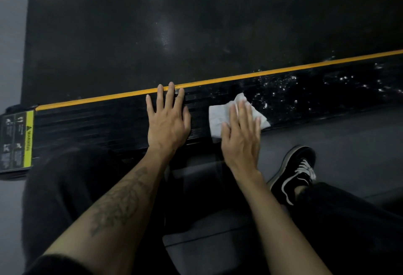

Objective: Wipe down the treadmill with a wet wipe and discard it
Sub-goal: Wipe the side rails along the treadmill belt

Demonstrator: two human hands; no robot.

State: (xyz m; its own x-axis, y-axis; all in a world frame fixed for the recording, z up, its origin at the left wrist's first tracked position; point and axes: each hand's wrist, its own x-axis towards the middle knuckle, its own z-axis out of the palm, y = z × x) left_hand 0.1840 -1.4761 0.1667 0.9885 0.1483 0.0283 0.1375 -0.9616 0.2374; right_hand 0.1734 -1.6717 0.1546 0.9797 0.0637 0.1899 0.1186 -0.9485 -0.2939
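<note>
Flat-palmed, the right hand (241, 137) presses the wet wipe (220, 119) onto the treadmill's side rail (98, 126), fingers straight and slightly spread over the sheet instead of curled round it. The wipe lies crumpled and partly unfolded beneath the palm, its corners poking out to the left and beyond the fingertips. The left hand (168, 117) rests open on the same rail just beside it, fingers reaching up to the yellow stripe (98, 98) that borders the belt (174, 23), apparently to brace the body; it holds nothing.

As a thing to handle, the wipe looks thin, limp and nearly weightless. It will probably bunch or roll under the palm if pushed from one edge, so broad downward pressure through the whole hand seems the sound way to drive it. Being damp, it should cling to the ribbed rail and drag a little instead of sliding freely. To lift it for discarding, gathering it into a wad with curled fingers would likely work better than pinching a corner, which could let it trail.

Right of the wipe the rail glistens with scattered droplets (283, 91), while the stretch under and left of the left hand looks matt. A warning label (16, 141) marks the rail's far left end. A black shoe (294, 172) with white laces sits on the floor near the right forearm.
</note>
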